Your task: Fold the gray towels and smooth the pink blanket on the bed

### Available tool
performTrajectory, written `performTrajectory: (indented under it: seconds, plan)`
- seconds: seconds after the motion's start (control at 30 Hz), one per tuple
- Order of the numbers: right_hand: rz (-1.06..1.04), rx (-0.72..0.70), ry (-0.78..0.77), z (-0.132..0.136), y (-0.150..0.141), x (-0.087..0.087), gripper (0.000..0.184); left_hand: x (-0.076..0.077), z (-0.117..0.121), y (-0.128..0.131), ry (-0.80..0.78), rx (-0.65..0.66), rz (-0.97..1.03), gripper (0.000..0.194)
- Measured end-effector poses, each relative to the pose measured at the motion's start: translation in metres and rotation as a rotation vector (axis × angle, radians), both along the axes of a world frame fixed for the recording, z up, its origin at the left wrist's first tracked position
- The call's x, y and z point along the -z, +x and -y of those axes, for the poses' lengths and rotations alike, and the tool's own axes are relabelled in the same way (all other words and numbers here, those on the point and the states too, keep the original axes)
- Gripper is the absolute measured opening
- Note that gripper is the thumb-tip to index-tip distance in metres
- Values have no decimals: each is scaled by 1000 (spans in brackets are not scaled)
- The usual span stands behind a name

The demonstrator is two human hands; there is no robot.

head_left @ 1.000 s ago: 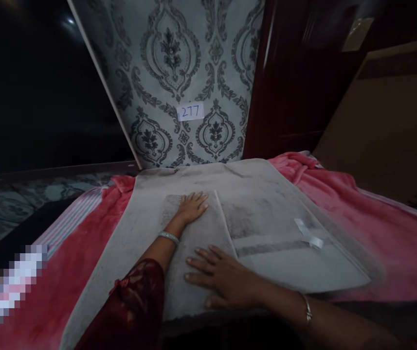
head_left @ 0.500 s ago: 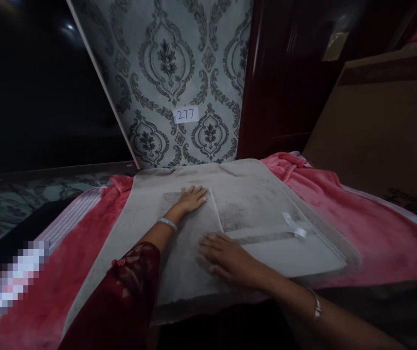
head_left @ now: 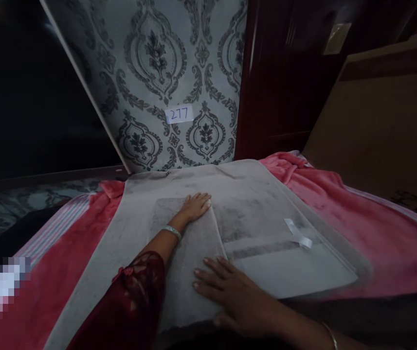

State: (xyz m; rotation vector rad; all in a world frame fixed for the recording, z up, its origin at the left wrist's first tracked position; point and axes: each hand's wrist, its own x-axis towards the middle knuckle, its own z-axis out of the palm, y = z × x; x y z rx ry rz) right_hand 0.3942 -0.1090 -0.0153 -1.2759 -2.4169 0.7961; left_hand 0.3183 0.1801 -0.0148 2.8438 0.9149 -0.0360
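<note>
Dark red sleeve [head_left: 126, 301] (sheer-patterned near cuff), pale bracelet [head_left: 172, 232], thin metallic bangle [head_left: 330, 335]

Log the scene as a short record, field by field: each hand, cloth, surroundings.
left hand: left hand, flat on the folded grey fabric panel, far end
right hand: right hand, fingers spread over its near part; contact unclear
cloth: panel lies on larger grey fabric
label: white strip, right of panel
underneath: pink plush blanket
wall: paper slip marked 277

one head-worn view — close above the hands [head_left: 232, 296], looking forward and down over grey cloth [head_left: 190, 272] toward the far patterned wall [head_left: 157, 58].
</note>
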Motion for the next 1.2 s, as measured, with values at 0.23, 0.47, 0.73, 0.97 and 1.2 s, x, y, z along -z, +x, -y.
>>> performTrajectory:
  seconds: [0.23, 0.47, 0.73, 0.97, 1.2]
  plan:
    - [-37, 38, -35, 26, -9, 6, 74, 2, 2, 0, 7, -2, 25, 59]
    - [9, 98, 5, 25, -9, -19, 61, -17, 7, -10, -5, 27, 21, 60]
    - [158, 38, 226, -68, -20, -25, 54, -45, 0, -66, -30, 71, -38, 56]
    - [202, 28, 207, -99, -33, 4, 67, -4, -4, -74, 56, 16, -46, 54]
    - [131, -111, 160, -63, -37, 6, 70, 2, -4, -75, 33, 24, 1, 52]
